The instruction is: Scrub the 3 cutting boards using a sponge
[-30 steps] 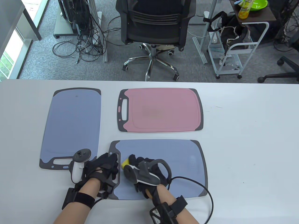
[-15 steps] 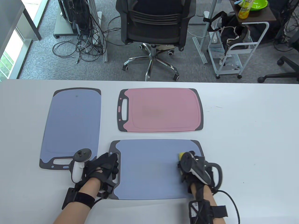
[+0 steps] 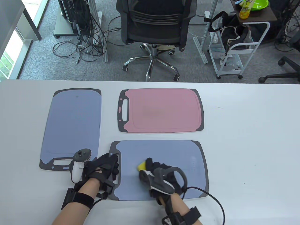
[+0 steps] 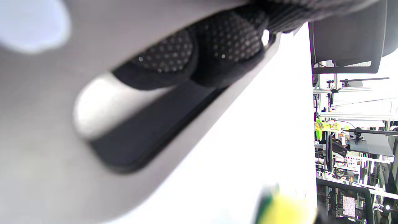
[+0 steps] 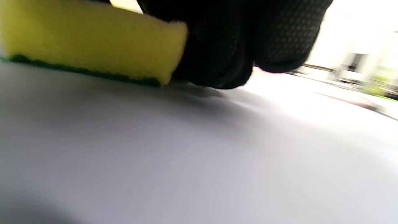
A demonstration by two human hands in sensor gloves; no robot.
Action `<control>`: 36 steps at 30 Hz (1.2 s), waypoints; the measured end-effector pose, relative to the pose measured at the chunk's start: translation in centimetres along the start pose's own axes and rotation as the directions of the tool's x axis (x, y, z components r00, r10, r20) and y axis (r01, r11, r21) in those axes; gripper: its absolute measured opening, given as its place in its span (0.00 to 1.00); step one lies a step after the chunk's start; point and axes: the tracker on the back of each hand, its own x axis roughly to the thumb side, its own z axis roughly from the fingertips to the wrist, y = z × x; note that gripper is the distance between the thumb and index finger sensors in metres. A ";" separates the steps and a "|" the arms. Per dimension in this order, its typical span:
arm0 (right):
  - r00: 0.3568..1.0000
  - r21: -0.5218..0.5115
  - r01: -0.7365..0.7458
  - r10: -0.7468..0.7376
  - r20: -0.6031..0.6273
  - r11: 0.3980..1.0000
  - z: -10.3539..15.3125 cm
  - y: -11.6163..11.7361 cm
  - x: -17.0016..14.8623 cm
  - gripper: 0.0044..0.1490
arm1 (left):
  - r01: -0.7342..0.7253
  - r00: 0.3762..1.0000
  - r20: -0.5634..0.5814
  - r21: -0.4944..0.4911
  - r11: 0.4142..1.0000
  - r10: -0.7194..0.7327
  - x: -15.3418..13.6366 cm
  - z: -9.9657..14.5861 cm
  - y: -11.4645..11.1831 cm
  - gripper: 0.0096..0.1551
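Table view: right hand (image 3: 161, 174) on the near blue cutting board (image 3: 164, 152), fingers curled over a yellow sponge (image 3: 141, 166) that pokes out at its 10 o'clock. Left hand (image 3: 103, 167) lies flat on that board's handle end, at the board's 9 o'clock, fingers fairly straight. Pink cutting board (image 3: 161, 110) at 12 o'clock; second blue cutting board (image 3: 72, 124) at 10 o'clock.

Left wrist view: fingertips (image 4: 230, 40) together, pressing the dark handle rim.

Right wrist view: fingers (image 5: 224, 43) clamp the sponge, green face down on the board.
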 end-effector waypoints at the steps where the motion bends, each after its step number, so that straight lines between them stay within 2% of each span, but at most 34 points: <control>1: 0.994 0.019 0.033 -0.031 -0.100 0.999 0.5 0.7 -3.3 0.46 | 0.007 1.000 0.002 0.005 1.000 -0.007 0.0 0.0 0.0 0.30; 3: 0.958 0.036 0.087 -0.073 -0.276 0.996 1.6 1.6 -8.2 0.46 | 0.013 1.000 0.002 0.007 1.000 -0.013 0.1 0.0 0.0 0.30; 4: 0.920 0.060 0.111 -0.080 -0.383 0.992 2.3 2.3 -11.1 0.46 | 0.014 1.000 0.002 0.006 1.000 -0.014 0.1 0.0 0.0 0.30; 5: 0.896 0.059 0.147 -0.108 -0.431 0.987 2.8 2.5 -12.5 0.46 | 0.016 1.000 0.003 0.005 1.000 -0.016 0.1 -0.1 0.0 0.30; 7: 0.864 0.021 0.155 -0.125 -0.487 0.988 3.2 2.9 -14.1 0.46 | 0.021 1.000 0.004 0.003 1.000 -0.021 0.1 -0.1 0.0 0.30; 9: 0.881 0.022 0.149 -0.123 -0.458 0.989 2.8 2.7 -13.7 0.46 | 0.022 1.000 0.005 0.002 1.000 -0.023 0.1 -0.1 0.0 0.30; 11: 0.928 0.057 0.082 -0.055 -0.370 0.995 1.9 2.2 -11.6 0.46 | 0.026 1.000 0.006 0.005 1.000 -0.026 0.1 -0.2 0.0 0.30; 13: 0.962 0.056 0.133 -0.116 -0.246 0.989 0.8 1.6 -8.7 0.46 | 0.024 1.000 0.005 0.003 1.000 -0.024 0.1 -0.2 0.0 0.30; 14: 0.964 0.049 0.144 -0.128 -0.232 0.988 0.5 1.2 -7.2 0.46 | 0.024 1.000 0.004 0.003 1.000 -0.024 0.1 -0.2 0.0 0.30; 16: 0.991 0.072 0.135 -0.134 -0.025 0.988 -0.6 0.0 -1.5 0.47 | 0.022 1.000 0.003 -0.001 1.000 -0.022 0.1 -0.2 0.0 0.30; 18: 0.991 0.054 0.078 -0.083 0.103 0.996 -0.6 -0.9 3.6 0.47 | 0.020 1.000 0.003 -0.003 1.000 -0.020 0.1 -0.2 0.0 0.30; 20: 0.956 0.001 0.011 -0.010 0.293 1.000 -0.2 -1.7 9.4 0.47 | 0.015 1.000 0.001 -0.010 1.000 -0.015 0.1 -0.3 0.0 0.30; 22: 0.926 -0.027 0.013 -0.002 0.378 1.000 0.4 -2.0 12.5 0.47 | 0.012 1.000 0.001 -0.012 1.000 -0.012 0.1 -0.3 0.0 0.30; 24: 0.931 -0.055 0.001 0.019 0.364 0.998 0.7 -2.1 13.6 0.47 | 0.010 1.000 0.000 -0.015 1.000 -0.010 0.2 -0.3 0.0 0.30; 26: 0.937 -0.042 -0.009 0.023 0.350 0.999 0.6 -1.9 12.3 0.47 | 0.007 1.000 -0.002 -0.018 1.000 -0.007 0.2 -0.3 0.0 0.30; 28: 0.972 -0.024 -0.049 0.053 0.229 0.999 0.7 -1.5 8.5 0.46 | 0.010 1.000 0.000 -0.016 1.000 -0.010 0.2 -0.3 0.0 0.30; 30: 0.991 0.025 -0.097 0.095 0.098 0.995 1.3 -0.7 3.3 0.46 | 0.009 1.000 0.000 -0.017 1.000 -0.009 0.2 -0.3 0.0 0.30; 32: 0.998 0.050 -0.042 0.044 -0.048 0.998 2.4 0.5 -2.4 0.46 | 0.016 1.000 0.001 -0.011 1.000 -0.016 0.2 -0.3 0.0 0.30; 34: 0.961 0.054 0.048 -0.031 -0.275 0.997 4.3 2.0 -9.0 0.46 | 0.032 0.999 0.008 -0.001 0.999 -0.032 0.4 -0.4 0.0 0.30; 36: 0.903 0.098 0.079 -0.029 -0.429 0.992 5.7 2.7 -13.0 0.46 | 0.041 0.999 0.011 0.004 0.999 -0.041 0.6 -0.6 -0.1 0.30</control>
